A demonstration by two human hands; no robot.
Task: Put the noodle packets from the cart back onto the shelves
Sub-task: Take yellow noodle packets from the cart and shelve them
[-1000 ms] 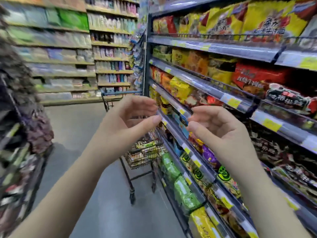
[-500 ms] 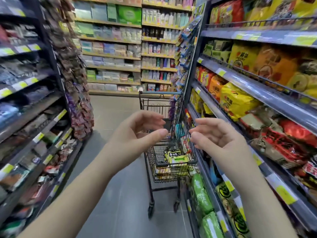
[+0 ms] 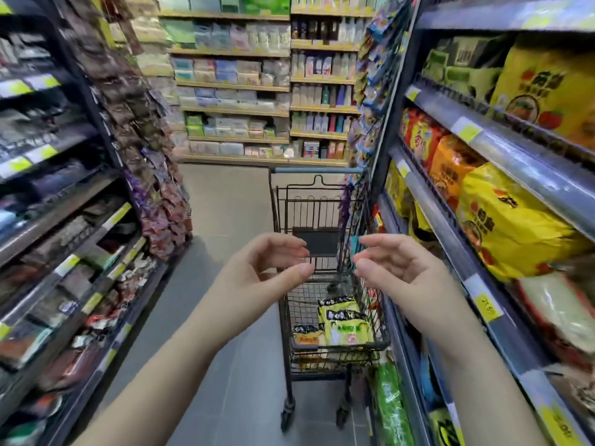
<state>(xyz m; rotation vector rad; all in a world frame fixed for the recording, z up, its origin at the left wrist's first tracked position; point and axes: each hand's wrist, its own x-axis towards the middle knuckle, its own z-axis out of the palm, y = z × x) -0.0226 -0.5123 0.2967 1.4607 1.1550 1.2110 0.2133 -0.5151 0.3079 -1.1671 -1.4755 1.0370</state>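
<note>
A black wire cart point(image 3: 322, 204) stands in the aisle ahead of me, close against the right-hand shelves. Yellow-green noodle packets point(image 3: 346, 320) lie in its basket, with a smaller orange-and-black packet point(image 3: 304, 336) beside them. My left hand point(image 3: 257, 278) and my right hand point(image 3: 399, 272) hover above the basket, facing each other with fingers loosely curved and nothing in them. The shelves point(image 3: 476, 201) on the right carry yellow, orange and red noodle bags.
Dark shelves point(image 3: 64, 252) of small packets line the left side, with a hanging strip of snack bags point(image 3: 151, 175). Grey floor point(image 3: 222, 207) runs between the two sides. A wall of bottles and boxes point(image 3: 257, 91) closes the aisle's far end.
My view has swung left from the right-hand shelves to face down the aisle, bringing the cart to the centre. Both hands keep their empty, facing pose and are now over the basket.
</note>
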